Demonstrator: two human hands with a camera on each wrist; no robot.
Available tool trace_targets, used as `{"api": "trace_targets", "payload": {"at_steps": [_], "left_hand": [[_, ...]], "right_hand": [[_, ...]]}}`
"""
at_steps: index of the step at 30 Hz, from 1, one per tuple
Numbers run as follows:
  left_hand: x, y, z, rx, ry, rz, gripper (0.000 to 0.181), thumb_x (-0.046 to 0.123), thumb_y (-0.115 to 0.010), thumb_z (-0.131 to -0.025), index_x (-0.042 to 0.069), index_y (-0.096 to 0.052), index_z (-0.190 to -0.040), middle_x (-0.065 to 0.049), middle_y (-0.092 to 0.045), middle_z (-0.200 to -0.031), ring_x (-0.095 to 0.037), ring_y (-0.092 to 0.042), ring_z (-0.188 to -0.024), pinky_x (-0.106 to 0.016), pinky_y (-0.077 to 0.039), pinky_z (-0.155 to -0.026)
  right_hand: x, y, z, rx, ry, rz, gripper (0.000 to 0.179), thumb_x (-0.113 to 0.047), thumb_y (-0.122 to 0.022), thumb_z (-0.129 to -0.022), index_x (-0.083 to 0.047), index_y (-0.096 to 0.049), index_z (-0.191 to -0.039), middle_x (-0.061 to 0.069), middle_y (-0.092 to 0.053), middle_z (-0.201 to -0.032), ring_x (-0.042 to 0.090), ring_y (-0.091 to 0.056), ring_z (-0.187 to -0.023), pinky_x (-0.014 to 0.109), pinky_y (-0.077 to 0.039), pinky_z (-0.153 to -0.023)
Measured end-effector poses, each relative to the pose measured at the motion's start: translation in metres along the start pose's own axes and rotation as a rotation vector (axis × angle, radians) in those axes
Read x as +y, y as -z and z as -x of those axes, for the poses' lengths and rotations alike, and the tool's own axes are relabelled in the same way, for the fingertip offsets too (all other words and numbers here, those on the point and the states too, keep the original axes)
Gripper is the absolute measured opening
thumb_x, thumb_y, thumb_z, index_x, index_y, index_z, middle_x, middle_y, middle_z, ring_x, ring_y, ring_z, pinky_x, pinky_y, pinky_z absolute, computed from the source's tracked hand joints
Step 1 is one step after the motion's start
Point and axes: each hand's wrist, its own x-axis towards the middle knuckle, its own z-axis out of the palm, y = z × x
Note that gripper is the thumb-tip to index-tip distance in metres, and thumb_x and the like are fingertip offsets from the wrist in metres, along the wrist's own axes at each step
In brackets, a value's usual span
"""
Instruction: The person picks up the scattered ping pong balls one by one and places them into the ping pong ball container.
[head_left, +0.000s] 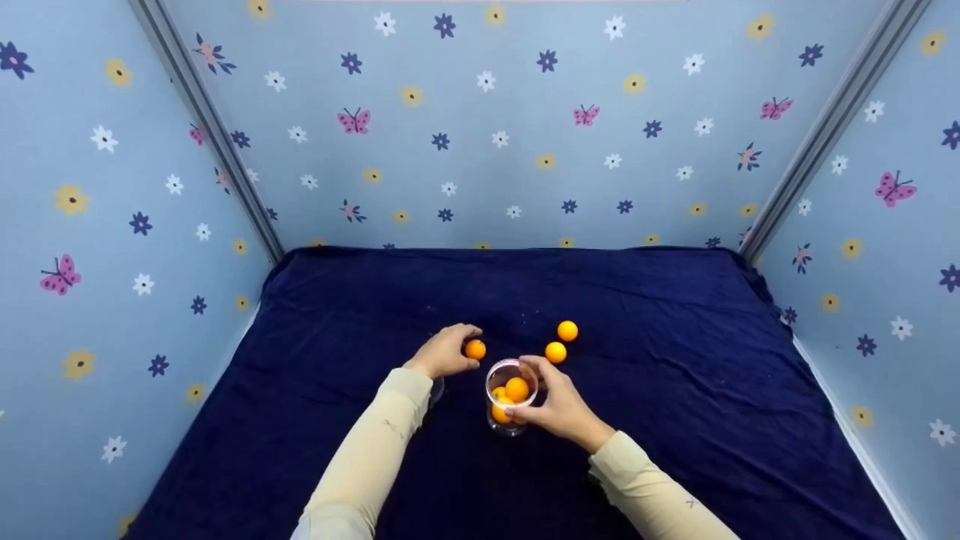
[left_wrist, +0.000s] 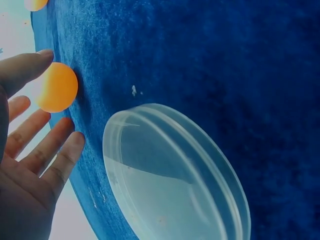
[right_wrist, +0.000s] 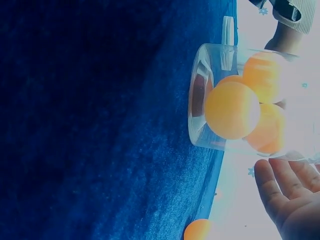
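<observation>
Head view: one orange ball (head_left: pixel 475 349) lies at about half past ten from the mouth of the clear jar (head_left: pixel 501 374) (I put twelve o'clock at the far wall (head_left: pixel 525 97)). The left hand (head_left: pixel 448 352) is the nearer one, its thumb and fingers apart around the ball; the right hand (head_left: pixel 559 405) grips the jar, which looks upright, with several balls (head_left: pixel 517 389) inside. Two more balls (head_left: pixel 556 352) rest on the dark blue cloth (head_left: pixel 645 300), between one and two o'clock from the jar.

Left wrist view: the orange ball sits between the thumb and the spread fingers; whether they touch it, I cannot tell. What seems a clear lid (left_wrist: pixel 172 170) lies at four o'clock from it.

Right wrist view: the jar's long axis runs from nine to three o'clock, base at nine, and the right hand's fingers are at five.
</observation>
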Motion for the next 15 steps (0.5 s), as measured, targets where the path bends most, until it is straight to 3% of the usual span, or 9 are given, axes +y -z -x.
{"api": "trace_targets", "payload": {"at_steps": [4,5,10,15], "left_hand": [[-0.006,-0.010,-0.007,-0.011,0.007,-0.033,0.069,0.029,-0.092,-0.082,0.011,-0.068,-0.143,-0.010,-0.072,-0.140,-0.032,-0.067,-0.130,-0.049,-0.053,-0.113],[-0.013,-0.017,-0.012,-0.017,0.022,-0.029,0.068,0.030,-0.092,-0.081,0.012,-0.068,-0.143,-0.010,-0.072,-0.139,-0.032,-0.068,-0.128,-0.049,-0.054,-0.112],[-0.014,-0.022,-0.017,-0.025,0.039,-0.069,0.063,0.029,-0.093,-0.081,0.013,-0.071,-0.138,-0.008,-0.074,-0.133,-0.029,-0.070,-0.121,-0.048,-0.057,-0.107],[-0.012,-0.023,-0.019,-0.005,0.019,-0.077,0.051,0.024,-0.091,-0.083,0.011,-0.075,-0.130,-0.009,-0.076,-0.127,-0.031,-0.071,-0.117,-0.048,-0.058,-0.106]], "right_hand": [[0.001,0.000,0.001,-0.006,0.011,-0.010,0.081,-0.022,-0.099,-0.081,0.005,-0.056,-0.144,0.028,-0.072,-0.131,0.037,-0.075,-0.111,0.054,-0.063,-0.097],[0.001,0.000,0.001,-0.007,0.012,-0.011,0.081,-0.022,-0.099,-0.081,0.005,-0.056,-0.144,0.028,-0.072,-0.131,0.037,-0.075,-0.111,0.054,-0.063,-0.097],[0.000,0.000,0.000,-0.008,0.003,-0.009,0.082,-0.022,-0.099,-0.081,0.006,-0.056,-0.144,0.028,-0.072,-0.132,0.037,-0.075,-0.113,0.053,-0.063,-0.097],[0.000,0.001,0.000,-0.004,-0.002,-0.008,0.082,-0.023,-0.099,-0.081,0.006,-0.056,-0.144,0.027,-0.072,-0.133,0.037,-0.074,-0.115,0.053,-0.063,-0.099]]}}
